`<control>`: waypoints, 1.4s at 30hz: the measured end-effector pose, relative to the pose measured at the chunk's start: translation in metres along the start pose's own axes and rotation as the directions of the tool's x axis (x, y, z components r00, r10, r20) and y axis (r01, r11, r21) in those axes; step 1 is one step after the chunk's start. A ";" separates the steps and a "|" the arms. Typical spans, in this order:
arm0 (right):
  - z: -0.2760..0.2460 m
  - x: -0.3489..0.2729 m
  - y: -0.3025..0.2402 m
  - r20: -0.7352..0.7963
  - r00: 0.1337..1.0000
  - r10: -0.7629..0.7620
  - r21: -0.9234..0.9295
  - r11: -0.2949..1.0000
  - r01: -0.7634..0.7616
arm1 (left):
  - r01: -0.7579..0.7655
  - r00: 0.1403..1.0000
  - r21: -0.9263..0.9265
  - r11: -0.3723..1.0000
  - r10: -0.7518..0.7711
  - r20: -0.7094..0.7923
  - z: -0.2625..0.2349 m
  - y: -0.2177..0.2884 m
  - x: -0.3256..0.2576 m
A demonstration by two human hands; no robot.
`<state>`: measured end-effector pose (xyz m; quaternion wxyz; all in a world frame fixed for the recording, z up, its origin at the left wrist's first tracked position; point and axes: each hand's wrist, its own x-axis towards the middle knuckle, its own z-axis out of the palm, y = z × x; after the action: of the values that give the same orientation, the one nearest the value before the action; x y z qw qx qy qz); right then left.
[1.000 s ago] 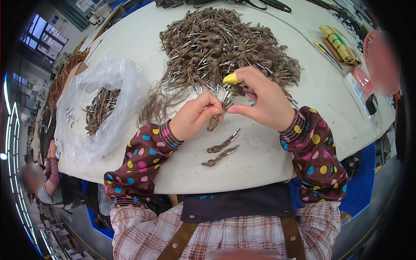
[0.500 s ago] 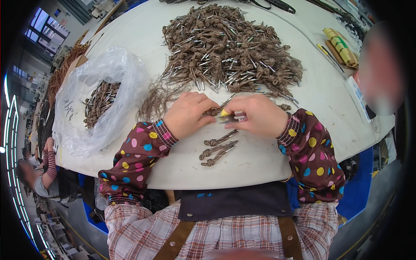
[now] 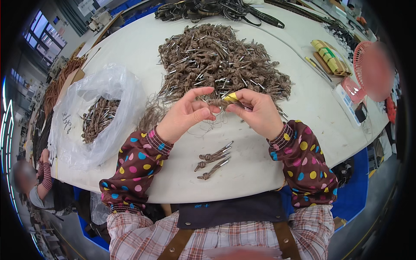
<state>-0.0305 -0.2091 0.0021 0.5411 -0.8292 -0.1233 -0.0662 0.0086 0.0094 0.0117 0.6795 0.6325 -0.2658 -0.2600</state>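
Tabletop (image 3: 313, 134) runs bare to its near-right edge (image 3: 352, 149); left hand (image 3: 184, 115) spread, right hand (image 3: 261, 113) pinching cord (image 3: 216, 102).

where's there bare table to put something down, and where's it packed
Mostly bare tabletop shows between the three knotted cords and the right sleeve, and between the cord pile and the white box. It's crowded beyond the left hand and right hand, at the pile, and leftward, with loose fibres and the plastic bag.
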 end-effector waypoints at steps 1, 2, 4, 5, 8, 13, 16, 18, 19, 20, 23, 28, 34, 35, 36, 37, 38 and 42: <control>0.002 0.000 -0.002 -0.018 1.000 -0.002 -0.017 1.000 0.002 | 0.027 1.000 0.013 1.000 -0.027 -0.001 0.000 -0.002 -0.002; 0.002 -0.001 -0.003 -0.035 0.999 -0.005 -0.032 0.999 0.004 | 0.004 0.999 0.011 1.000 -0.003 -0.040 0.001 -0.006 -0.002; 0.003 -0.002 -0.004 -0.032 0.999 0.011 -0.023 1.000 -0.012 | -0.016 0.989 0.150 0.989 0.037 -0.141 0.005 -0.006 -0.002; 0.003 -0.002 -0.005 -0.029 0.999 0.030 -0.011 0.999 -0.031 | -0.016 0.969 0.288 0.958 0.086 -0.233 0.006 -0.006 -0.003; 0.001 -0.001 -0.001 -0.022 0.999 0.050 0.197 0.979 -0.045 | -0.179 0.838 0.842 0.510 0.527 -0.141 -0.003 0.003 -0.002; -0.001 0.002 -0.004 0.035 0.993 0.111 0.271 0.955 -0.117 | -0.056 0.779 0.962 0.268 0.615 -0.126 -0.028 0.016 -0.005; 0.001 0.001 -0.004 0.041 0.992 0.118 0.247 0.961 -0.125 | -0.022 0.691 0.979 0.201 0.711 -0.130 -0.014 0.024 -0.005; 0.002 0.000 -0.005 0.038 0.993 0.112 0.221 0.968 -0.117 | -0.163 0.778 0.948 0.275 0.627 -0.049 0.001 0.027 -0.007; 0.002 -0.001 -0.005 0.035 0.996 0.085 0.181 0.979 -0.090 | -0.160 0.776 0.948 0.274 0.629 -0.050 0.007 0.026 -0.008; 0.002 -0.002 -0.005 0.032 0.998 0.058 0.142 0.988 -0.062 | -0.159 0.772 0.974 0.159 0.635 0.022 0.013 0.023 -0.008; 0.005 -0.003 -0.003 0.008 1.000 0.014 0.135 0.991 -0.015 | -0.155 0.743 0.988 0.027 0.662 0.098 0.014 0.014 -0.005; 0.009 -0.003 -0.003 0.048 0.998 0.028 0.394 0.918 -0.044 | -0.209 0.718 0.972 0.108 0.692 0.077 0.011 0.013 -0.002; 0.008 -0.003 -0.008 0.147 0.988 0.053 0.481 0.869 -0.118 | -0.162 0.858 0.635 0.756 0.426 -0.288 0.027 0.013 -0.004; 0.006 -0.003 -0.010 0.182 0.980 0.074 0.433 0.889 -0.148 | -0.161 0.857 0.638 0.753 0.427 -0.288 0.028 0.015 -0.005; 0.002 -0.004 -0.013 0.181 0.981 0.073 0.435 0.888 -0.146 | -0.156 0.869 0.632 0.759 0.410 -0.277 0.027 0.015 -0.006; -0.002 -0.006 -0.016 0.071 0.997 -0.007 0.176 0.984 -0.006 | -0.151 0.880 0.626 0.765 0.392 -0.267 0.027 0.016 -0.007; -0.006 -0.007 -0.021 -0.013 0.993 -0.115 -0.110 0.988 0.113 | -0.151 0.880 0.629 0.763 0.393 -0.266 0.029 0.018 -0.009; -0.014 -0.014 -0.035 -0.069 0.972 -0.226 -0.235 0.950 0.205 | -0.149 0.864 0.802 0.579 0.470 -0.179 0.038 0.029 -0.014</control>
<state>-0.0532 -0.2108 0.0349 0.4380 -0.8629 -0.1789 -0.1779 -0.0271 -0.0067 0.0424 0.4192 0.8383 -0.3242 0.1281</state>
